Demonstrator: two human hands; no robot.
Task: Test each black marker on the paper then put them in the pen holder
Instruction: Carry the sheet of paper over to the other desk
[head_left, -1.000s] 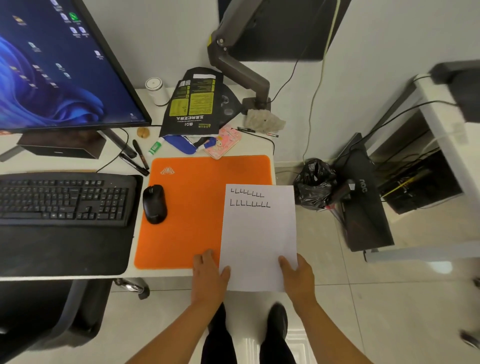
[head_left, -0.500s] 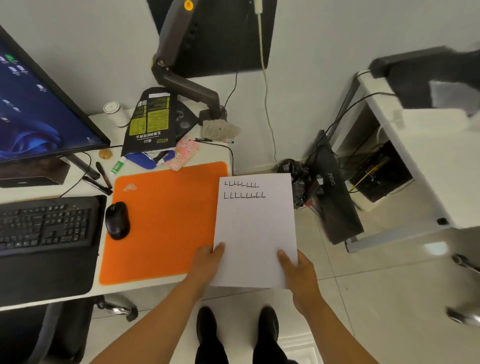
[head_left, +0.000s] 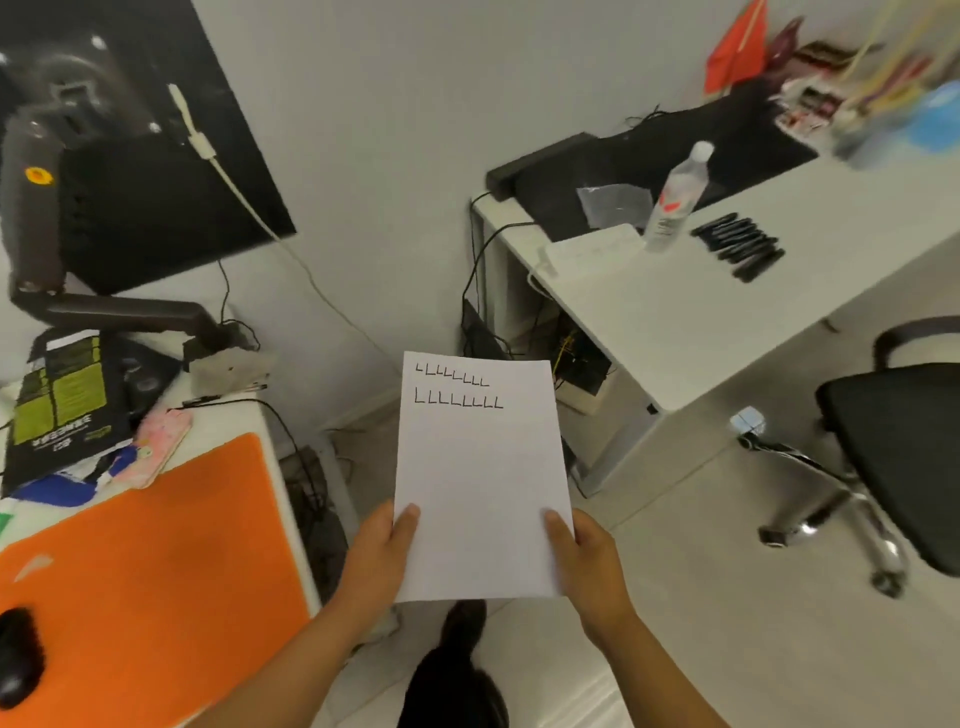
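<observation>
Both hands, left hand (head_left: 382, 551) and right hand (head_left: 587, 558), hold paper (head_left: 480, 483); pen holder possibly blurred.

Head view—looking down, close above hands.

grey wall (head_left: 415, 130), white desk (head_left: 701, 312), black chair (head_left: 898, 457)

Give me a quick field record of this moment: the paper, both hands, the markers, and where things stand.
paper: white sheet with two rows of black L marks, held in the air
left hand: grips the sheet's lower left edge
right hand: grips the lower right edge
black markers: lying in a row on the white desk, beside a water bottle
pen holder: cannot tell
</observation>
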